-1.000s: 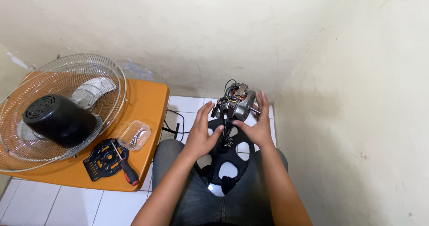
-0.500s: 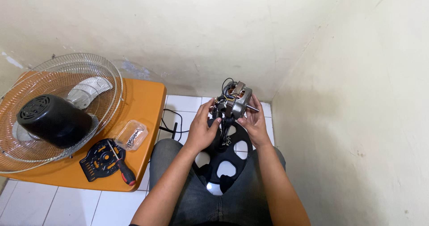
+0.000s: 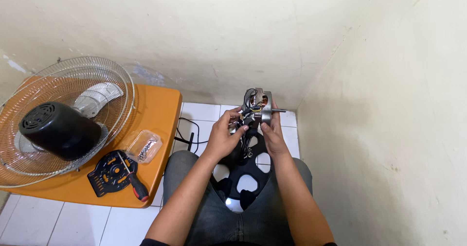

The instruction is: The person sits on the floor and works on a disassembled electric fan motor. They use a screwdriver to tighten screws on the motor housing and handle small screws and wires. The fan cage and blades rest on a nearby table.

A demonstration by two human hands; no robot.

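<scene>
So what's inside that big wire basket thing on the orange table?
Inside the wire fan guard lies a black motor cover, with a pale fan blade partly showing behind it. Whatever sits beneath the cover is hidden. The orange table carries it all.

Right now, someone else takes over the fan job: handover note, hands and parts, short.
Left hand: fingers on the wire side of the bare fan motor, gripping it.
Right hand: holds the motor's other side; shaft points right.
Motor sits atop the black fan stand, which rests on the person's lap.
On the orange table: wire fan guard with the black motor cover lying in it, black round plate, red-handled screwdriver, clear box of screws.
Done: cover and guard are off.
Left: motor work, then reassembly.
</scene>
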